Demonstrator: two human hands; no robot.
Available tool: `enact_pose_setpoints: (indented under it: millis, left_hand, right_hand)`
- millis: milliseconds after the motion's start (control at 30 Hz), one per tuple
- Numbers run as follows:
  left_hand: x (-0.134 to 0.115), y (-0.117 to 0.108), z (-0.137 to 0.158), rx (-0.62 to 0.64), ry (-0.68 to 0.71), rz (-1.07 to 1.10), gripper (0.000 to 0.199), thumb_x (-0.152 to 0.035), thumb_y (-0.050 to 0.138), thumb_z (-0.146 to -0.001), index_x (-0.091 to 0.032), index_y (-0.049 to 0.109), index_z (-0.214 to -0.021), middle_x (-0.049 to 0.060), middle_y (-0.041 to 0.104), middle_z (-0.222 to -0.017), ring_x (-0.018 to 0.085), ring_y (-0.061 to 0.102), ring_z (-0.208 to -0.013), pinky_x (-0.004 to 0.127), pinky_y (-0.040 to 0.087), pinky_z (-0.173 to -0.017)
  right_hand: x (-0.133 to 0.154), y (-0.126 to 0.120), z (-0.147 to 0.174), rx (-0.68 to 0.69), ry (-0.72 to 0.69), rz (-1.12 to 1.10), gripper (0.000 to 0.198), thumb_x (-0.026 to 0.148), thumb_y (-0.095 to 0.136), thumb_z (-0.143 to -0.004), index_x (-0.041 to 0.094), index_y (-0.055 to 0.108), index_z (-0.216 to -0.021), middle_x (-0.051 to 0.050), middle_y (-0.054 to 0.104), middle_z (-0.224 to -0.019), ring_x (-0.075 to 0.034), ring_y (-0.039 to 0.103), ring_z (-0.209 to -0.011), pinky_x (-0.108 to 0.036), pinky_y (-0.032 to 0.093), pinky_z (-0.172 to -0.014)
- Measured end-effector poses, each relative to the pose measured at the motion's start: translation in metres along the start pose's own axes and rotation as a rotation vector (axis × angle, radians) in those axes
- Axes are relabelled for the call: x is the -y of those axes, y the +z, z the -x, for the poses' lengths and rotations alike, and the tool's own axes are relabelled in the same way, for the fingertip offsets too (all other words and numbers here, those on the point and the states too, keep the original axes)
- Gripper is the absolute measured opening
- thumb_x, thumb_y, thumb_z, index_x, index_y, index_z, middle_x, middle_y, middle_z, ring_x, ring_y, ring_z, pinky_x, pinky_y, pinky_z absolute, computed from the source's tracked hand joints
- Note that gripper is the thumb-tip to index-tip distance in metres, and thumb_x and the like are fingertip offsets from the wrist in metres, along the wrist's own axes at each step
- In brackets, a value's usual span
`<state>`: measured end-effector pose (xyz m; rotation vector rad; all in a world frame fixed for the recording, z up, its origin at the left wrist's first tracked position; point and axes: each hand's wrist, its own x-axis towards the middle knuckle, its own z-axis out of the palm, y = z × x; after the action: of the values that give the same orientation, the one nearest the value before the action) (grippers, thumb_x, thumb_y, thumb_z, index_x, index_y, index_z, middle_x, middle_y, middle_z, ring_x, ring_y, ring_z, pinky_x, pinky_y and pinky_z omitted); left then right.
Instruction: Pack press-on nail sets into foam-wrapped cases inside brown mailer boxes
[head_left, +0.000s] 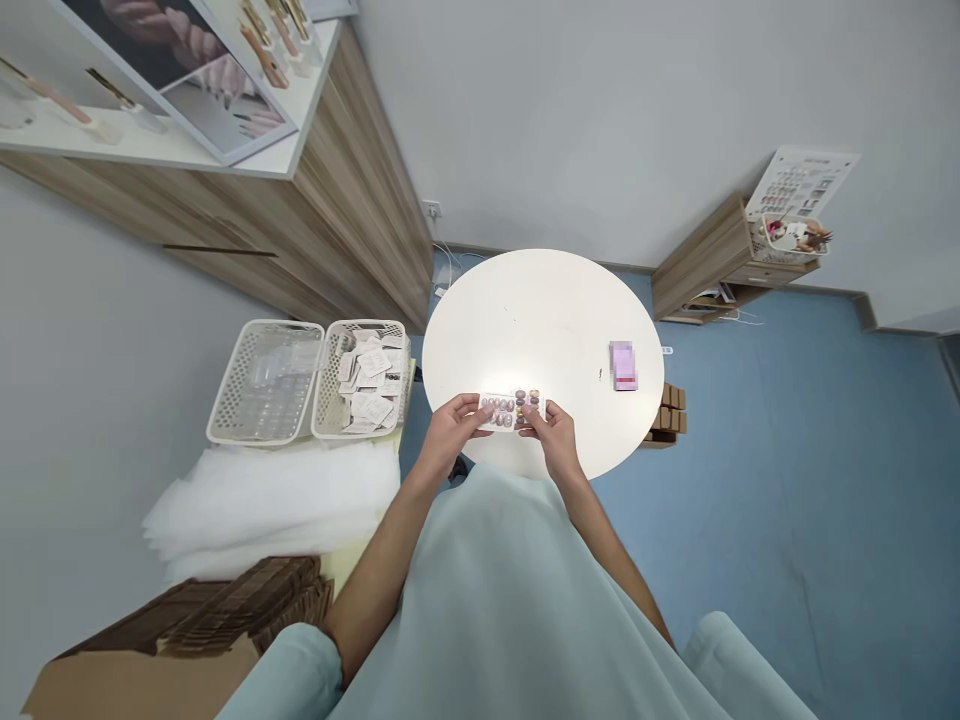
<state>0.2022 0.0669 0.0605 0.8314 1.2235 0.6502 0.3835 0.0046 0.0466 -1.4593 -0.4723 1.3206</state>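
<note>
Above the near edge of a white oval-looking table [547,300], my left hand [450,432] pinches the left end of a card of press-on nails [501,412], its thumb on the front. The nails there are shiny pinkish-grey, set in rows. My right hand [556,436] is closed on the right side, where darker grey and gold nails [522,397] show. Whether this is one card or two side by side, I cannot tell. On the table to the right lies a purple packet [623,366], its face blurred.
At left stand a white basket of clear plastic pieces [225,400] and a basket of white cards [319,410]. Below them are white foam sheets [277,490] and flattened cardboard [172,650]. A wooden cabinet [352,200] rises behind; small brown boxes [671,415] sit right of the table.
</note>
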Motion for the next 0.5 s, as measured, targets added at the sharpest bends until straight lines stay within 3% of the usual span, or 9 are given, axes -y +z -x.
enact_pose_setpoints:
  millis: [100, 233, 400, 500]
  left_hand:
    - [0.005, -0.012, -0.002, -0.048, 0.0, -0.01, 0.065, -0.062, 0.096, -0.065, -0.019, 0.073, -0.108, 0.011, 0.078, -0.112, 0.029, 0.075, -0.107, 0.038, 0.068, -0.081]
    - [0.013, -0.048, -0.009, -0.165, 0.006, -0.008, 0.068, -0.062, 0.095, -0.064, -0.018, 0.074, -0.112, 0.011, 0.079, -0.107, 0.028, 0.075, -0.102, 0.034, 0.066, -0.074]
    - [0.022, -0.119, -0.022, -0.362, 0.057, -0.007, 0.063, -0.054, 0.094, -0.064, -0.015, 0.073, -0.11, 0.01, 0.078, -0.103, 0.026, 0.075, -0.095, 0.035, 0.066, -0.074]
    - [0.025, -0.168, -0.03, -0.522, 0.071, -0.114, 0.05, -0.045, 0.086, -0.076, -0.014, 0.07, -0.113, 0.011, 0.077, -0.105, 0.026, 0.077, -0.097, 0.041, 0.068, -0.083]
  right_hand:
    - [0.0, 0.004, -0.001, -0.027, -0.025, 0.028, 0.049, 0.066, 0.089, -0.075, 0.022, 0.073, -0.089, -0.003, 0.076, -0.091, -0.021, 0.076, -0.084, -0.034, 0.068, -0.074]
    - [0.0, 0.011, 0.0, -0.056, -0.029, 0.038, 0.045, 0.062, 0.089, -0.076, 0.022, 0.074, -0.089, -0.004, 0.078, -0.093, -0.021, 0.074, -0.089, -0.033, 0.067, -0.073]
    - [-0.002, 0.021, 0.004, -0.041, -0.037, 0.069, 0.044, 0.062, 0.088, -0.078, 0.021, 0.077, -0.091, -0.004, 0.077, -0.092, -0.02, 0.073, -0.086, -0.032, 0.065, -0.073]
    - [-0.003, 0.029, 0.006, -0.023, -0.03, 0.093, 0.045, 0.062, 0.089, -0.077, 0.021, 0.076, -0.091, -0.004, 0.077, -0.089, -0.019, 0.071, -0.083, -0.032, 0.064, -0.074]
